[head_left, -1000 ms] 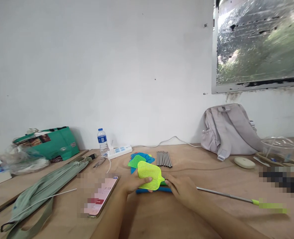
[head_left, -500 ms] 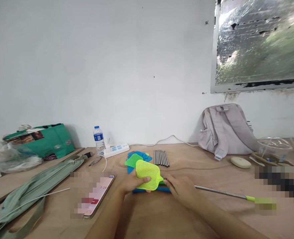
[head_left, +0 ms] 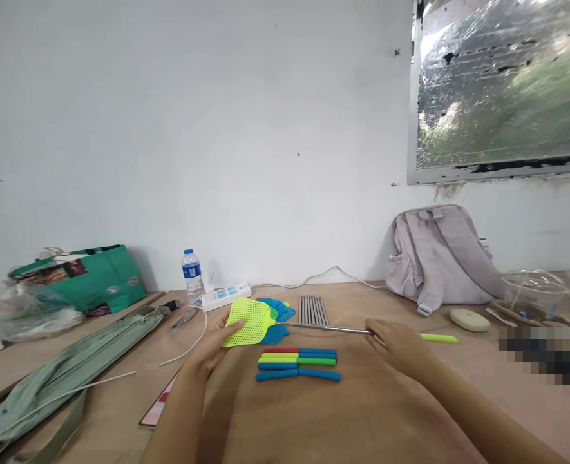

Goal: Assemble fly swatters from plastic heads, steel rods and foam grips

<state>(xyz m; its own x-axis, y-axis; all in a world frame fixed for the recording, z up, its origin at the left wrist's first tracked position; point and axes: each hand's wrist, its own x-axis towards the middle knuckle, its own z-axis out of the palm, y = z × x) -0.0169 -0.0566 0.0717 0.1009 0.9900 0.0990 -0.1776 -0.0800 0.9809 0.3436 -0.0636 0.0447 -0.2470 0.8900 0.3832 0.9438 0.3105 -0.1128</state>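
Nearest to us on the desk (head_left: 362, 425) lie the coloured handle grips (head_left: 298, 363) in short rows, midway between our hands. Just beyond them, our left hand (head_left: 216, 343) pinches the yellow swatter head (head_left: 250, 321), while our right hand (head_left: 397, 344) is closed around its metal rod (head_left: 323, 327). Farther back sit the blue swatter heads (head_left: 277, 312) and spare rods (head_left: 313, 309), with a backpack (head_left: 442, 254) at the desk's far right edge.
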